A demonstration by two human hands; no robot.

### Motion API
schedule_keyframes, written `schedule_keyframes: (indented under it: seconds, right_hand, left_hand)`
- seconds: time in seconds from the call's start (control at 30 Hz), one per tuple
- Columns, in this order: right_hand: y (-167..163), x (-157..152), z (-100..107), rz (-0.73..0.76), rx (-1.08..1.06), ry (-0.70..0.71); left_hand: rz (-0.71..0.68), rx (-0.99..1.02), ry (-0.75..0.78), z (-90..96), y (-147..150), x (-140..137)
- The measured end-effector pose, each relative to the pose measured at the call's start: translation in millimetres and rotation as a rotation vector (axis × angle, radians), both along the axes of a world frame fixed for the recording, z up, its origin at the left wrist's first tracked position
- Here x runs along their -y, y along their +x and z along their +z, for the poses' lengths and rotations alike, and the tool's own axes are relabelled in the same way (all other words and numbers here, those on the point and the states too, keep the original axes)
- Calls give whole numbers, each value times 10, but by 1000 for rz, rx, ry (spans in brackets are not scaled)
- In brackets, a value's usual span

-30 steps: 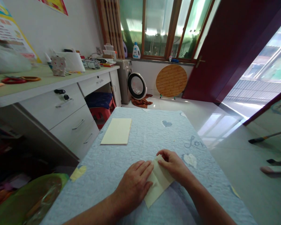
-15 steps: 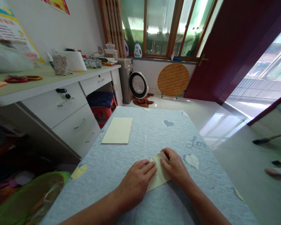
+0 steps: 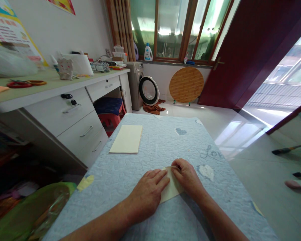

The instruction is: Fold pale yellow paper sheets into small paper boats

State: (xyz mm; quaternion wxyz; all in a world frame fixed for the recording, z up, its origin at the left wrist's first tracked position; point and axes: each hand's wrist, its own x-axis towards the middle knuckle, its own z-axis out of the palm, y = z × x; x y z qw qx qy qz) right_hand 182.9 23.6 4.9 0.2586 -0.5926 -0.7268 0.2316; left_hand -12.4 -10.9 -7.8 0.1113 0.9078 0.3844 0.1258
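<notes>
A small pale-yellow piece of paper [image 3: 171, 191] lies on the cloth-covered table between my two hands. My left hand [image 3: 150, 190] rests flat on its left part, fingers stretched out and pressing it down. With thumb and fingers, my right hand [image 3: 187, 175] pinches the paper's upper right edge, which is curled up a little. The left and right portions of the paper are covered by my hands. Farther off to the left lies a stack of pale-yellow paper [image 3: 126, 139], touched by neither hand.
A light blue quilted cloth [image 3: 163, 144] covers the table. Left stand a white desk [image 3: 62, 113] with scissors [image 3: 20, 83] on top and a green basin [image 3: 65, 190] below. Behind are a red stool [image 3: 110, 117], an open washing machine [image 3: 135, 83] and a round wooden tabletop [image 3: 187, 84].
My right hand's fingers have drawn the paper's right edge over slightly, and the paper now curves more. My left hand has barely shifted on it. The view has moved a little.
</notes>
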Motion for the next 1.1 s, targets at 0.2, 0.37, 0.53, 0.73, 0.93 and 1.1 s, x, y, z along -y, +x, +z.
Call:
schedule_keyframes:
  seconds: [0.2, 0.37, 0.53, 0.73, 0.93, 1.1]
  right_hand:
    - [25, 42, 38, 85, 97, 44]
    - [31, 175, 46, 146, 227, 156]
    - [22, 318, -68, 180, 257, 385]
    - [19, 362, -123, 256, 254, 430]
    - [35, 389, -109, 279, 201, 444]
    - [38, 383, -110, 315, 201, 469]
  left_hand:
    - [29, -21, 40, -17, 4, 16]
    - [29, -8, 88, -68, 10, 1]
    - [36, -15, 108, -79, 18, -1]
    - [24, 6, 100, -29, 3, 6]
    - [14, 20, 101, 11, -9, -2]
    - [13, 31, 129, 15, -1, 4]
